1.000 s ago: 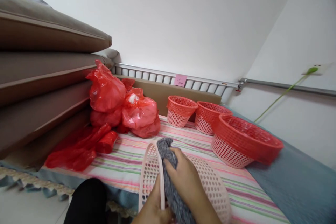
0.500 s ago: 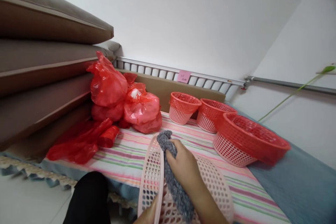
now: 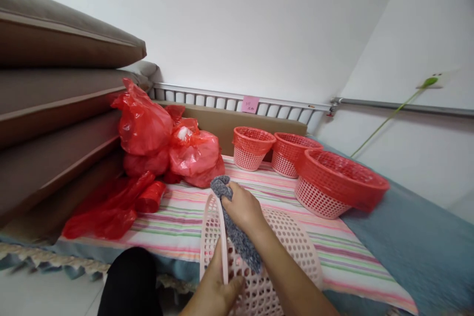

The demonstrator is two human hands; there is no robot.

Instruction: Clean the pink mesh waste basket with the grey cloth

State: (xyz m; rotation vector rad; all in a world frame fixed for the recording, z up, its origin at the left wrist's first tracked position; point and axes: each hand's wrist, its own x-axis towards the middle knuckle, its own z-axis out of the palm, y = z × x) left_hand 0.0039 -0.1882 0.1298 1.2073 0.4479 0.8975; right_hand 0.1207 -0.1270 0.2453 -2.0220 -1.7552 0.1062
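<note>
Your left hand [image 3: 217,289] clasps the pink basket's [image 3: 292,242] rim; your right hand [image 3: 242,207] clutches a grey cloth [image 3: 237,234] against it.

Free room and obstacles. Open striped sheet [image 3: 174,217] lies left of the pink basket [image 3: 292,242], between it and the flattened red bags [image 3: 111,210]. A second clear strip runs beyond the basket's top rim, bounded at the back by the heaped red bags [image 3: 166,143] and two small red baskets [image 3: 252,147]. To the right, the large red basket [image 3: 338,182] narrows the passage; the blue cover [image 3: 414,237] beyond it is open. Stacked brown cushions [image 3: 55,103] wall the left side, and a rail [image 3: 240,100] closes the rear.
</note>
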